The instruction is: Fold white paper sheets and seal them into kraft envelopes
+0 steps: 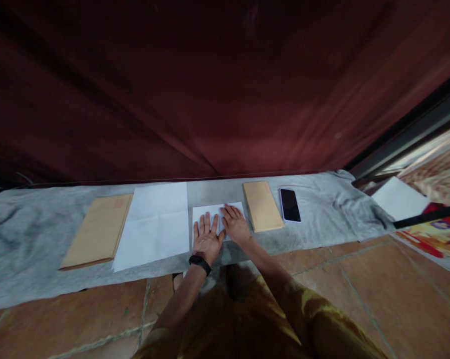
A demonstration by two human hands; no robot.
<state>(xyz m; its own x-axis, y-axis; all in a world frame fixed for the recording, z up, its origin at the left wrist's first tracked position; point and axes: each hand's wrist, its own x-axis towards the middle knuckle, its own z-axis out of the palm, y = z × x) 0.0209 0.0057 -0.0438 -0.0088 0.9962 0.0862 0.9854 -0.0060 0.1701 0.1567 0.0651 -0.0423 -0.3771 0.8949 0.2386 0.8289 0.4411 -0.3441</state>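
A small white sheet of paper [206, 209], seemingly folded, lies on the grey cloth under both my hands. My left hand [207, 239], with a black band at the wrist, rests flat on its left part, fingers spread. Across the right part lies my right hand [235, 223], flat with the fingers stretched out. Its fingertips come close to the left hand's fingers. Neither hand grips anything. Just right of the paper is a stack of small brown envelopes [263, 205]. To the left lie larger white sheets [153, 224] with a crease across them.
Larger brown envelopes [98, 232] lie at the left on the grey cloth [330, 209]. A phone [290, 205] sits right of the small envelopes. Behind hangs a dark red curtain [217, 99]. Tiled floor [344, 284] runs along the front, and a colourful printed bag [434, 239] is at the far right.
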